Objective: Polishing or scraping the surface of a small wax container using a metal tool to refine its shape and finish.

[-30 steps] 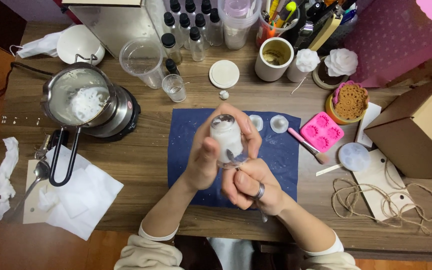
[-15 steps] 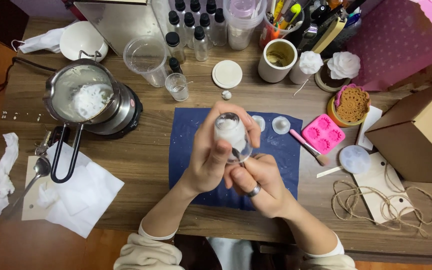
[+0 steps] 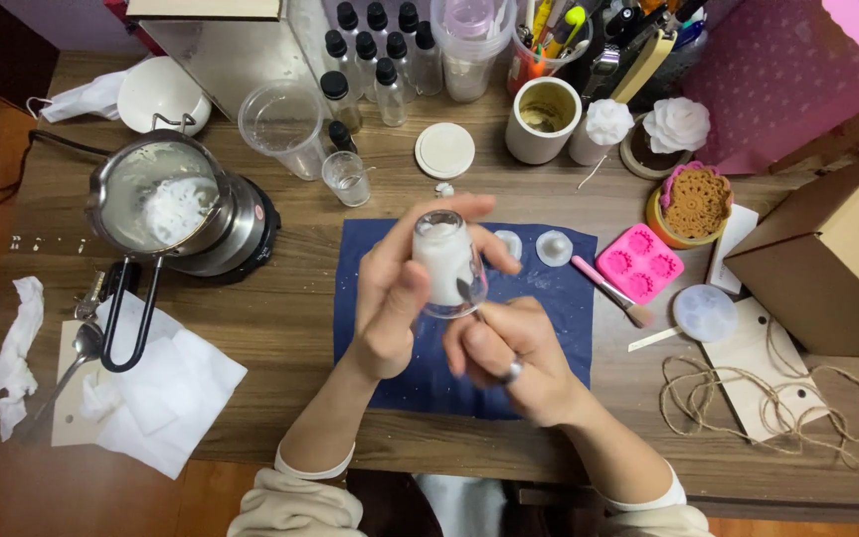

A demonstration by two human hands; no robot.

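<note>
So wax is being scraped from a glass jar (image 3: 446, 261) gripped in the left hand (image 3: 395, 298), a small spoon (image 3: 469, 294) pinched by the right hand (image 3: 509, 350); steady tilting's probably needed next.

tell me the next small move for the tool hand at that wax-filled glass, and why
Probably keep working the tool tip along the inside rim. The left hand holds the small glass tilted, mouth toward the right hand, whose thin metal tool sits at the glass's edge against the white wax. The glass is held above the blue mat.
</note>
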